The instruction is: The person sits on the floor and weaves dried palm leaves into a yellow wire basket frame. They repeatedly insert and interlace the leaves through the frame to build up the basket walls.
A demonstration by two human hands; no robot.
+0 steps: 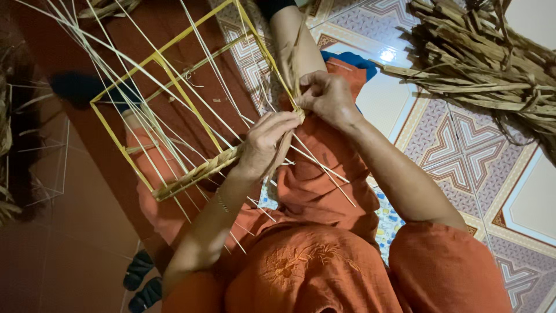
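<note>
A yellow wire frame (155,58) rests tilted across my lap, with several thin pale reed strands (145,110) crossing it. A braid of dried leaf (197,171) runs along its lower edge. My left hand (263,142) grips the braid's end and a flat dried leaf strip (282,156) at the frame's corner. My right hand (327,95) pinches upright leaf strips (296,75) at that same corner, almost touching the left hand. I wear orange clothes (313,191), and a thin bracelet (222,203) circles my left wrist.
A big pile of dried leaves (486,52) lies on the patterned tile floor (463,145) at the upper right. A blue cloth (353,61) lies under my outstretched leg (289,35). Dark sandals (142,278) sit on the red floor at lower left, beside another wire frame (52,168).
</note>
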